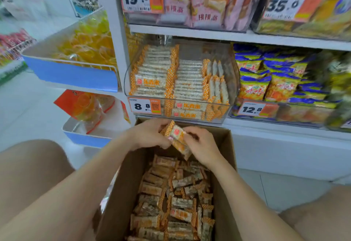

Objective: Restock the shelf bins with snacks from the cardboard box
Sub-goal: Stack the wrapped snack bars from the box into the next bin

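We grip a small bundle of snack bars (177,138) with both hands, left hand (150,136) curled round its left side and right hand (201,145) round its right, above the far end of the cardboard box (121,183). Its long axis slants, one checkered end pointing up and away from the box, the other down into it, rightward. Loose bars (171,202) lie inside the box; the clear shelf bin (232,81) stands just beyond its far wall.

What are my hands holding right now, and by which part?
Both hold a small bunch of orange-checked snack packets over the cardboard box: the left hand grips its left side, the right hand its right side.
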A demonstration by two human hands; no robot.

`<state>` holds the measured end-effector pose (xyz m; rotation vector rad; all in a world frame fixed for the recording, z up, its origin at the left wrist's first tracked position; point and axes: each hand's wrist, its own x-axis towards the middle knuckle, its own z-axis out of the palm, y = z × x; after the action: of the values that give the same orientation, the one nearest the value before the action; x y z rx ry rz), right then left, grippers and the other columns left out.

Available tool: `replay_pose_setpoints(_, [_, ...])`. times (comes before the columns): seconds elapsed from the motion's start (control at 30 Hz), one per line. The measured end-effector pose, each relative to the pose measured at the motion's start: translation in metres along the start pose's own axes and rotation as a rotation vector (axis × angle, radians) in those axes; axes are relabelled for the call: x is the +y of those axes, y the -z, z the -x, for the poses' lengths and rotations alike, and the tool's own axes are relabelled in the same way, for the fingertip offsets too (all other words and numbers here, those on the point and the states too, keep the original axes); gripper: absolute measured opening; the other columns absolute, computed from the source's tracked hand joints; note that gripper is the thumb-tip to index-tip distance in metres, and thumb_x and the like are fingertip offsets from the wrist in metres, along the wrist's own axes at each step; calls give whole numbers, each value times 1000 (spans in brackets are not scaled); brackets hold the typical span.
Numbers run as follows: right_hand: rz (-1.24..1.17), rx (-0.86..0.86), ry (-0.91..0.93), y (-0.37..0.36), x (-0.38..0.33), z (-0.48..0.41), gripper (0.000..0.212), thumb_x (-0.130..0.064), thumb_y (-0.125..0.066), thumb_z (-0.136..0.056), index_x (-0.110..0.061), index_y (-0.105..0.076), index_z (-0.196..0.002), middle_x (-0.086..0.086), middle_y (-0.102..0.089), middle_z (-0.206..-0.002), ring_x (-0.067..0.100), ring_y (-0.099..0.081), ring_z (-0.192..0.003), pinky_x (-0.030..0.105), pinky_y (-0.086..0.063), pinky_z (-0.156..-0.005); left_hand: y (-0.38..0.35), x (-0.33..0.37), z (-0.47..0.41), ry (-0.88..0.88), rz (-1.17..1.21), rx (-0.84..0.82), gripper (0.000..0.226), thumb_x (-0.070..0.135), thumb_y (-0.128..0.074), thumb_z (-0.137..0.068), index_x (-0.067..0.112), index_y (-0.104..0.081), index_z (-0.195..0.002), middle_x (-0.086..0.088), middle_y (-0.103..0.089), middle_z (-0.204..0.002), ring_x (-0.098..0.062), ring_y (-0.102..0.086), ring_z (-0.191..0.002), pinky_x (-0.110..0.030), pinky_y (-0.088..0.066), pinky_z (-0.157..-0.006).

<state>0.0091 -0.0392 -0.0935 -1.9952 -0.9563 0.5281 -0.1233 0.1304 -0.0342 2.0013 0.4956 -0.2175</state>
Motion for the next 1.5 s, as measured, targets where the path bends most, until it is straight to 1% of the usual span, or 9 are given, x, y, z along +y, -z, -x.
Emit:
replay_pose_setpoints(0.13, [67,-11,189,14,-41,5,37,-21,-59,-101,-32,-72,-134,-33,-66,-91,-14,-63,-83,8,-45,-78,24,31,27,-72,58,53,36,18,-85,-87,22,-69,-118,-4,-69,-110,-10,-70,-89,-26,-59,-76])
replay_pose_setpoints(0.27, [234,12,382,25,-84,-3,40,-34,-48,-105,-34,-63,-143,-20,-70,-110,4,-65,-94,32,-54,-87,51,44,44,-126,94,165,30,19,-79,-93,26,-68,-119,-6,-70,-113,-19,-71,-98,-31,-62,-83])
replay_pose_setpoints(0.43, [384,-171,341,54,-116,-21,40,-36,-36,-112,-20,-56,-144,3,-70,-111,17,-64,-95,42,-53,-88,76,57,60,-213,118,269,26,22,-77,-96,31,-69,-119,-12,-66,-108,-18,-67,-90,-22,-56,-80])
replay_pose_setpoints(0.53, [538,-217,420,58,-127,-37,36,-37,-34,-112,-19,-53,-138,-1,-61,-117,15,-58,-102,41,-50,-91,85,53,60,-255,77,337,31,31,-79,-94,36,-66,-122,-7,-68,-111,-23,-66,-95,-38,-59,-85])
replay_pose_setpoints(0.63, [800,-68,501,61,-134,-57,51,-37,-32,-111,-16,-35,-157,6,-53,-141,24,-55,-122,45,-47,-101,93,40,49,-204,-153,617,47,47,-83,-86,39,-60,-125,8,-60,-123,-15,-60,-108,-36,-55,-87])
replay_pose_setpoints(0.73, [933,50,519,58,-136,-79,48,-34,-33,-110,-15,-34,-154,9,-55,-139,28,-52,-126,45,-46,-101,101,29,40,-43,-318,811,57,40,-86,-83,29,-55,-130,-2,-49,-129,-23,-52,-119,-33,-41,-95])
replay_pose_setpoints(1.07, [843,107,475,0,-132,-106,61,1,-65,-91,-17,-44,-146,7,-34,-128,33,-48,-105,41,-51,-68,95,30,22,5,-420,729,68,9,-71,-90,23,-36,-146,-9,-49,-127,-32,-57,-104,-37,-43,-78])
replay_pose_setpoints(1.27, [752,306,480,4,-140,-105,23,-23,-69,-98,-24,-72,-121,2,-51,-116,26,-51,-110,39,-48,-90,83,32,20,43,-521,766,54,16,-57,-101,30,-45,-151,-12,-45,-130,-36,-63,-94,-36,-45,-74])
replay_pose_setpoints(1.5, [633,186,475,16,-136,-100,24,-33,-63,-103,-24,-75,-121,1,-60,-110,23,-61,-107,38,-52,-93,84,27,18,69,-613,721,57,13,-53,-103,31,-40,-156,-16,-34,-145,-46,-58,-114,-52,-52,-92])
